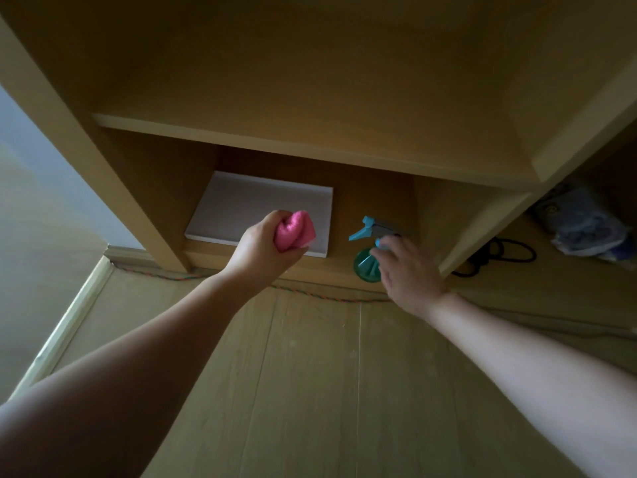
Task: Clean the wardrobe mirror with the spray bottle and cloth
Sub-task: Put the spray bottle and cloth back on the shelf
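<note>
Left hand (265, 243) fisted round bunched pink cloth (295, 229), held in front of bottom shelf (341, 269). Right hand (410, 274) fingers loosely spread, tips on spray bottle (365, 262) head, no wrap visible. Bottle upright on shelf, right of white flat box (255, 208). Step looks like: fetching kit. Next: close grip on bottle neck, lift out. Mirror not in view.

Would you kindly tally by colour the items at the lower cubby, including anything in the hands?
Pink: 1, the cloth in the left hand
Teal: 1, the spray bottle by the right hand
White: 1, the flat board
Total: 3
</note>
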Action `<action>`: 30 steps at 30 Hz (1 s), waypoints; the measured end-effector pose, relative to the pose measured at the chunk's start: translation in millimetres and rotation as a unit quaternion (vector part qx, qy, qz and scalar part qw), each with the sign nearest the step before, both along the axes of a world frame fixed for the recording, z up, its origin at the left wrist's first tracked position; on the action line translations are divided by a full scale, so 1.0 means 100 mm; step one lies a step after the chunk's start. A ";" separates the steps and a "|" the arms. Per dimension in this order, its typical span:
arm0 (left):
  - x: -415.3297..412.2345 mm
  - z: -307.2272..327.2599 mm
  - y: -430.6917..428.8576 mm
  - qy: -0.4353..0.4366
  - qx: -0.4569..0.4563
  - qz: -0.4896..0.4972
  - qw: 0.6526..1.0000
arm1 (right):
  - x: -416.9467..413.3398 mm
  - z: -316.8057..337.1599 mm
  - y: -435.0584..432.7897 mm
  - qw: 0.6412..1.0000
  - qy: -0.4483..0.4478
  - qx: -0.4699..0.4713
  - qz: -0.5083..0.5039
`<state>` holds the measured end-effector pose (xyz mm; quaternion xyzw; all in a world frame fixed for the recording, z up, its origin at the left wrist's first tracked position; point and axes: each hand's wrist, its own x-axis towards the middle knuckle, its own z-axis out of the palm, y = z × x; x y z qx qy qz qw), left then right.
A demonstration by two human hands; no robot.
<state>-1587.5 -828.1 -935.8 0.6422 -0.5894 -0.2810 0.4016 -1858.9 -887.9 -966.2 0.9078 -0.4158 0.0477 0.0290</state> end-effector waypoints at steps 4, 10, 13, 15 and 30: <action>-0.01 -0.01 -0.02 -0.008 0.000 0.000 1.000 | 0.07 -0.29 0.05 0.979 0.134 0.150 -0.018; 0.06 -0.02 -0.01 -0.003 0.011 0.005 1.000 | 0.18 -0.52 -0.07 0.965 0.155 0.183 -0.106; 0.09 -0.01 0.00 0.011 0.015 0.005 1.000 | 0.22 -0.51 -0.13 0.964 0.147 0.187 -0.115; 0.10 0.02 0.01 0.026 0.032 -0.004 0.999 | 0.28 -0.41 -0.14 0.968 0.125 0.190 -0.104; 0.39 0.22 0.15 0.236 0.135 -0.044 0.961 | 1.34 0.39 0.36 0.878 -0.355 0.308 0.091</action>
